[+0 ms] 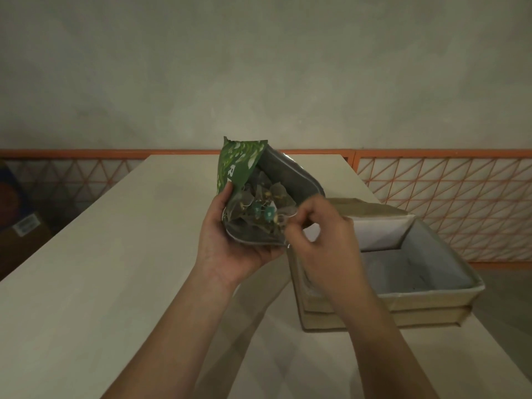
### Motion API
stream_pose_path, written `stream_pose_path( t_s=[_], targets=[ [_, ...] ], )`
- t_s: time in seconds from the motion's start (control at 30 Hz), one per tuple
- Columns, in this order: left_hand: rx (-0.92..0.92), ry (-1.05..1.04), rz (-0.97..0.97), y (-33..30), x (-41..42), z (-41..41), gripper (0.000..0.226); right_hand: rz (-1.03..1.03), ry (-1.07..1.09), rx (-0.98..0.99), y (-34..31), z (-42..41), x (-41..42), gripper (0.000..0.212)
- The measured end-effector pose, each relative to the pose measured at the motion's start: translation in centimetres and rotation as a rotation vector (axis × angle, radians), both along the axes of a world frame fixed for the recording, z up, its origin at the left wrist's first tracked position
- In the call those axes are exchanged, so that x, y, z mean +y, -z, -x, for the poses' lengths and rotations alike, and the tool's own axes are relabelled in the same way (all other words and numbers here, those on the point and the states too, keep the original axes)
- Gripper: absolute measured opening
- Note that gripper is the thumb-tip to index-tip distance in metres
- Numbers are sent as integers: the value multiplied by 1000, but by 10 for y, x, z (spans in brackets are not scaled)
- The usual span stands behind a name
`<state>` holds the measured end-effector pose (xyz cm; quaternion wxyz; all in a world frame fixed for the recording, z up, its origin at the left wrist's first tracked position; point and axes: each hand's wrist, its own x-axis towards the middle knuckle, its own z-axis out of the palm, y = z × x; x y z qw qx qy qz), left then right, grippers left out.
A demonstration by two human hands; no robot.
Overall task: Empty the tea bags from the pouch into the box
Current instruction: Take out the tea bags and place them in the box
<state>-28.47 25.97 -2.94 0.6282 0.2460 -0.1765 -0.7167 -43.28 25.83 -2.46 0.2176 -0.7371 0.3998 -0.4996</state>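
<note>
The pale, smooth-topped table (pixel 121 254) runs away from the camera to a far edge below the grey plaster wall (pixel 259 67); its left and right edges are both in view. The left half of the top offers open surface. On the right half, near the right edge, sits the shallow beige cardboard box (pixel 426 295), lid open and folded back, its interior lined in white.

The green foil pouch with a leaf print (pixel 244 165) is held above the table, just left of the box, mouth open and turned toward the camera. Inside, the translucent tea bags with small green tags (pixel 259 208) are visible, bunched near the opening.

The left hand (pixel 230 249) cups the pouch from below, thumb curled over its left rim. The right hand (pixel 319 240) is over the near-left corner of the box, fingers curled at the lower lip of the pouch; motion blur obscures the fingertips, so I cannot tell whether it pinches the lip or a tea bag.

An orange-framed lattice railing (pixel 443 203) stands behind and to either side of the table. A brown carton (pixel 23 226) lies at far left.

Legible print: a white "R" on the pouch; nothing else is readable.
</note>
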Motion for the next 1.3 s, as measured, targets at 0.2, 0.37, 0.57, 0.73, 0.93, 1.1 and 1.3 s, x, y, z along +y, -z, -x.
stream_pose_path(
  t_s=[0.2,0.37,0.57,0.73,0.93,1.1,1.3],
  targets=[
    [25,-28,-21,0,-4,0,60,-8,-38,-370,-5,26,3,25],
    [67,-48,-29,-2,-4,-1,56,-7,36,-451,-1,42,7,23],
    [137,-40,-40,-5,-1,2,57,-114,199,-251,17,63,2,22],
    [137,-27,-37,-5,-2,3,56,-138,224,31,27,68,-5,16],
    [142,-16,-37,-3,-1,4,57,4,265,327,35,68,-12,17],
    [128,-4,-21,0,-2,4,60,9,149,238,21,50,-3,34],
    [80,15,3,-2,-5,4,64,-196,40,80,22,22,3,15]
  ],
)
